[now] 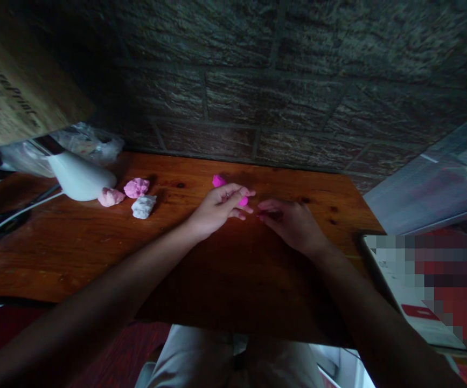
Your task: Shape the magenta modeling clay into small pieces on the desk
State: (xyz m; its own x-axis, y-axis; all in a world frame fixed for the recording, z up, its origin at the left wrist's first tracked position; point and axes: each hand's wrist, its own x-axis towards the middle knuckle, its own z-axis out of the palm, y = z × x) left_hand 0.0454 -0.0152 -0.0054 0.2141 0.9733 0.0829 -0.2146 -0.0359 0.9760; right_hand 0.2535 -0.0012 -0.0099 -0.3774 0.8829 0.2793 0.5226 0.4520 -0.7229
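Note:
Over the middle of the wooden table, my left hand (221, 207) pinches a small bright pink piece of modelling clay (243, 201) between thumb and fingers. Close by on the right is my right hand (292, 221), apart from the left. Its thumb and fingertips come together, and a tiny dark pink speck seems to show at them, too dim to name. Just behind my left hand lies a larger bright pink clay lump (218, 180). Farther left sit a pink lump (137, 187), a pale pink lump (111, 197) and a white lump (143, 206).
A lamp with a white base (82, 175) and a printed brown shade (23, 81) stands at the left, with its white cable (23, 215) and a clear plastic bag (96, 144). A dark brick wall (233, 81) backs the wooden table (96, 253). A whitish panel (395, 291) borders its right.

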